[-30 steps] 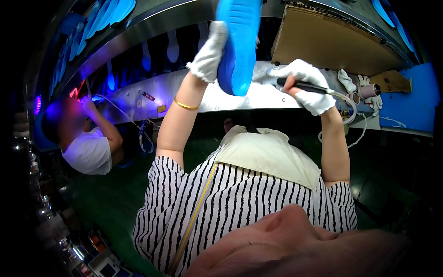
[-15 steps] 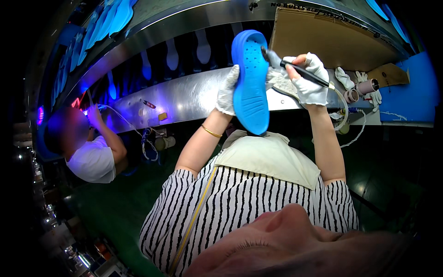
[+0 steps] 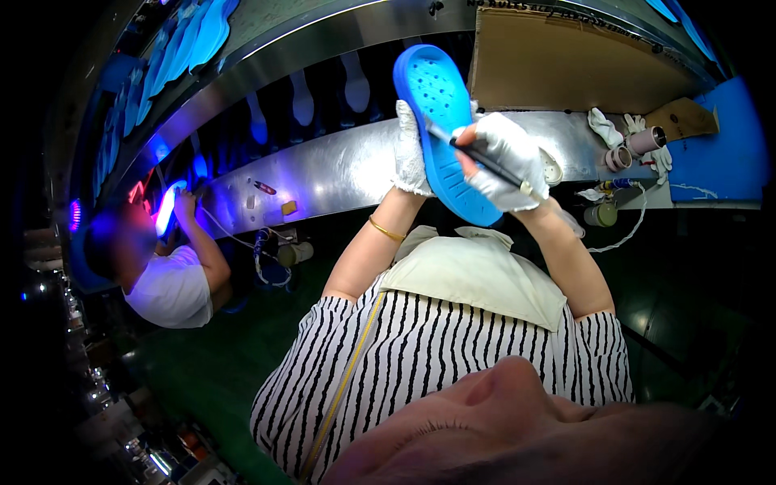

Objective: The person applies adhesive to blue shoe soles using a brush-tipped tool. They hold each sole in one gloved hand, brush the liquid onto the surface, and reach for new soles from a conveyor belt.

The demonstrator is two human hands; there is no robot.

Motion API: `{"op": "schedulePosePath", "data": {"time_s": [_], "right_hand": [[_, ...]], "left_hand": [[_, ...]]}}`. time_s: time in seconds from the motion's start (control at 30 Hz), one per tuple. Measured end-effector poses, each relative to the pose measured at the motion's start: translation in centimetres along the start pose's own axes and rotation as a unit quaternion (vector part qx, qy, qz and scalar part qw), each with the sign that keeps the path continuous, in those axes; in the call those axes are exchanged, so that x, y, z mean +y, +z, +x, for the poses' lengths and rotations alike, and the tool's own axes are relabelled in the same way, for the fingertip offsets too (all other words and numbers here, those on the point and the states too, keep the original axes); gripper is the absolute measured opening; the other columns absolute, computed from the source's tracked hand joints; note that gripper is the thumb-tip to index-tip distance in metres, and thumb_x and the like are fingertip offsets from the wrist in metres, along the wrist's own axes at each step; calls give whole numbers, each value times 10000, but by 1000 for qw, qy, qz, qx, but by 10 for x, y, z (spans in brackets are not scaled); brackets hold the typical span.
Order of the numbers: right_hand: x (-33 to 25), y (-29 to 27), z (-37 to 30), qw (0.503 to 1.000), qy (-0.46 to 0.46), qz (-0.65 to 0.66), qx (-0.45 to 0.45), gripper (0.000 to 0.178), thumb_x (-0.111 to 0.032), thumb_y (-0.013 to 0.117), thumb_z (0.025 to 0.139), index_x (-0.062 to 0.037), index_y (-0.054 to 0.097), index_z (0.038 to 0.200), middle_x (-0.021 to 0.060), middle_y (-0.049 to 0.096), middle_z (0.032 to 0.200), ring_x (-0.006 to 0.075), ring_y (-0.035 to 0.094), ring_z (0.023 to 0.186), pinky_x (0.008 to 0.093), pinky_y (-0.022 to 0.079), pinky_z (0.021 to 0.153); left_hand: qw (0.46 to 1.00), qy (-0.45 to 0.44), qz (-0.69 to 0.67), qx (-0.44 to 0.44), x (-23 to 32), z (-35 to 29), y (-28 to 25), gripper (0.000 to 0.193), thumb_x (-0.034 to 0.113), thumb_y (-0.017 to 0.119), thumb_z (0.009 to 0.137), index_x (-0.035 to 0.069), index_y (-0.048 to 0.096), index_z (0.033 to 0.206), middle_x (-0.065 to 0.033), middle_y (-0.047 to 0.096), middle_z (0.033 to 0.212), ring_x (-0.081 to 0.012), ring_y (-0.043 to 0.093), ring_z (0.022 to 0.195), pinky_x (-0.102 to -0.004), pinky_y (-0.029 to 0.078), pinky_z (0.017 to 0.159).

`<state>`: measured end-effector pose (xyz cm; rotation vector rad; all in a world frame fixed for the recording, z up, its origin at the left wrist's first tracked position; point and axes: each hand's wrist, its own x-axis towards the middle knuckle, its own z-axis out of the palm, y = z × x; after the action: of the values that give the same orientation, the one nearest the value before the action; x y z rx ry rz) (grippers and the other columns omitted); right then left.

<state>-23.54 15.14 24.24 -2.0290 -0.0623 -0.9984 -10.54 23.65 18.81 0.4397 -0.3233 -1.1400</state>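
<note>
A blue shoe sole (image 3: 454, 166) is held tilted above the front of the metal bench, its inner face with small holes turned up. My left hand (image 3: 411, 155), in a white glove, grips its left edge. My right hand (image 3: 511, 158), gloved with bare fingertips, is closed round a black-handled brush (image 3: 495, 168). The brush's blurred bristles lie over the middle of the sole, near its left edge. The right hand covers part of the sole's right side. Just past that hand, a pale piece with holes (image 3: 551, 168) rests on the bench.
The metal bench (image 3: 347, 166) carries a red-handled tool (image 3: 264, 187) and a yellow block (image 3: 289, 208). A cardboard sheet (image 3: 558, 61) stands behind. Cups (image 3: 644, 141) and white gloves (image 3: 603, 128) lie right. At left, a co-worker (image 3: 174, 283) holds a glowing sole (image 3: 167, 208).
My right hand and the brush have moved left and down, bringing the bristles from the holed end to the sole's middle. The sole has tilted, its lower end swinging right.
</note>
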Motion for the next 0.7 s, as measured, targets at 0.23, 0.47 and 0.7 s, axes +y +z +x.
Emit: {"op": "schedulePosePath", "data": {"time_s": [0.23,0.47,0.7], "right_hand": [[-5,1,-17,997,37,-43,-46,184,30,740,735,-27,660,891,103,666,837,218,652,744,295,522,724],[-11,-8,-17,985,157,29,-67,150,1,732,776,-13,651,901,95,667,897,158,648,802,286,523,731],[-7,-10,-20,963,212,130,-107,121,-52,749,760,-53,693,867,72,662,800,166,642,713,291,519,677]], "left_hand": [[999,32,-17,24,13,5,-14,902,773,363,868,94,348,1461,-220,498,1378,-391,543,1192,-548,448,1022],[997,67,-9,40,24,6,-21,891,764,389,868,93,365,1455,-234,501,1370,-401,533,1209,-558,438,1033],[997,69,-2,38,33,6,-15,928,778,459,828,76,393,1433,-229,526,1343,-381,549,1193,-537,451,1027]]}}
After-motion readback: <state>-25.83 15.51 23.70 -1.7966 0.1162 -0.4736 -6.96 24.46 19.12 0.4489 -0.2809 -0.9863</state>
